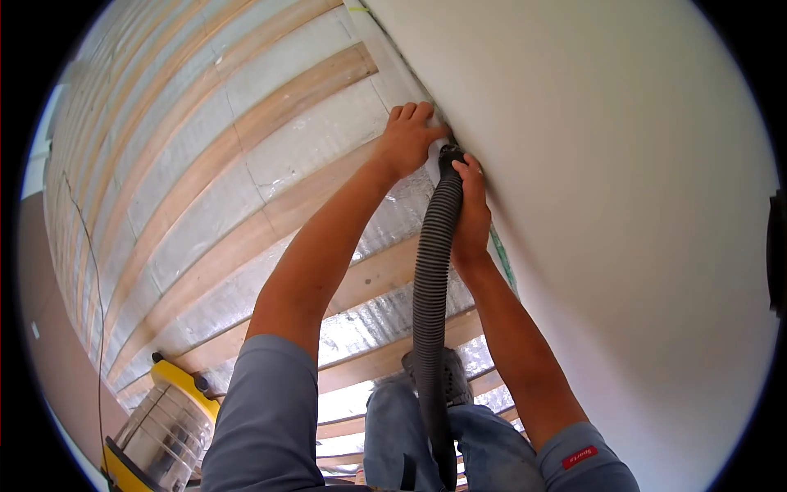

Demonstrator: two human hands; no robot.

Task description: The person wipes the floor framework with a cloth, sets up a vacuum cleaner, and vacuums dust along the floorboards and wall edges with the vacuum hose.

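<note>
My right hand (472, 213) is wrapped round the end of a black ribbed vacuum hose (434, 262), low beside the wall. From there the hose runs back between my legs. Its dark end (450, 152) points into the corner where floor meets wall; the very tip is hard to make out. Just left of it, my left hand (408, 138) has its fingers bent over a whitish edge strip (385, 57) along the wall, its thumb reaching toward the hose end. Under the left palm, the exact grip is hidden.
Wooden battens (270, 115) cross the floor, with silvery foil sheeting (365, 328) between them. A pale wall (623, 205) rises close on the right. At lower left stands a yellow machine with a clear canister (168, 430). A thin cable (97, 271) runs along the left.
</note>
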